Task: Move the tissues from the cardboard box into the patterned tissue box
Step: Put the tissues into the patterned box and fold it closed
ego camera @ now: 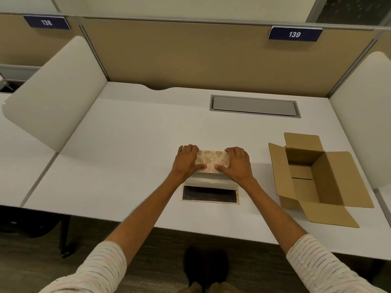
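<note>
The patterned tissue box (pixel 212 161), beige with a leaf print, sits mid-desk. My left hand (pixel 186 161) grips its left end and my right hand (pixel 238 163) grips its right end, thumbs pressed on the near side. Under it, toward me, a white stack of tissues (pixel 211 181) shows. A flat dark panel with a pale border (pixel 209 194) lies on the desk just in front of that. The brown cardboard box (pixel 317 176) stands open to the right, flaps spread; its visible inside is bare.
The white desk (pixel 127 155) has a grey cable hatch (pixel 255 106) at the back. Tan partitions with number plates 138 and 139 stand behind. White curved dividers rise at left (pixel 55 92) and right (pixel 364 115). The desk's front edge is close to me.
</note>
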The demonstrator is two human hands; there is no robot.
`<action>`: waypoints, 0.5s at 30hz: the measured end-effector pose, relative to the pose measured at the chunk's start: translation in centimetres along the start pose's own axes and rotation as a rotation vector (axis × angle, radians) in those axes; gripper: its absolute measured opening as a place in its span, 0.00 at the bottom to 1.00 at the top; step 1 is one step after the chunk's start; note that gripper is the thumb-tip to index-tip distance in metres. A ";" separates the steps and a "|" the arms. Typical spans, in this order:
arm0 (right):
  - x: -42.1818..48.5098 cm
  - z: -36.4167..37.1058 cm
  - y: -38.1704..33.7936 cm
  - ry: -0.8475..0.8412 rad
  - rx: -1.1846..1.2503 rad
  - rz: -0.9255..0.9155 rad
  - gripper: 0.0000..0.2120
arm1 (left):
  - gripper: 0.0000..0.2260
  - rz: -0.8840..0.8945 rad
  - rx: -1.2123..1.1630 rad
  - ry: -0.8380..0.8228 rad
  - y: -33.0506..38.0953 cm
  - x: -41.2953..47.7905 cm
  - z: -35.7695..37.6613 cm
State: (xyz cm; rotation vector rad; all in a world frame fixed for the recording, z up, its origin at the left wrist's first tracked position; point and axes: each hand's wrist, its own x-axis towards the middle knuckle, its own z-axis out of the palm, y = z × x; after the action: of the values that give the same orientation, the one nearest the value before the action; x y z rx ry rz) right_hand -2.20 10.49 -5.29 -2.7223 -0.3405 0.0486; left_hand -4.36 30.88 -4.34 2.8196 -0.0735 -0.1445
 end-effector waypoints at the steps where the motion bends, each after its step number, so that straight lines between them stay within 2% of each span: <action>1: -0.2 0.0 -0.1 0.011 -0.024 -0.005 0.36 | 0.31 -0.008 -0.013 0.008 0.1 -0.3 -0.1; 10: -3.3 0.7 -0.5 -0.039 -0.088 -0.049 0.39 | 0.34 0.007 0.073 -0.028 0.5 -3.0 0.3; 15: -5.4 2.3 -0.8 -0.032 -0.065 0.031 0.38 | 0.39 0.011 0.061 0.037 0.5 -4.8 2.2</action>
State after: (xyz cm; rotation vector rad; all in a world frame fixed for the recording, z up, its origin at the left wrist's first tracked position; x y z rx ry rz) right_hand -7.84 10.81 -7.21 -2.7937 -0.3140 0.0914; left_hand -9.37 30.08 -5.82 2.8813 -0.0867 -0.0887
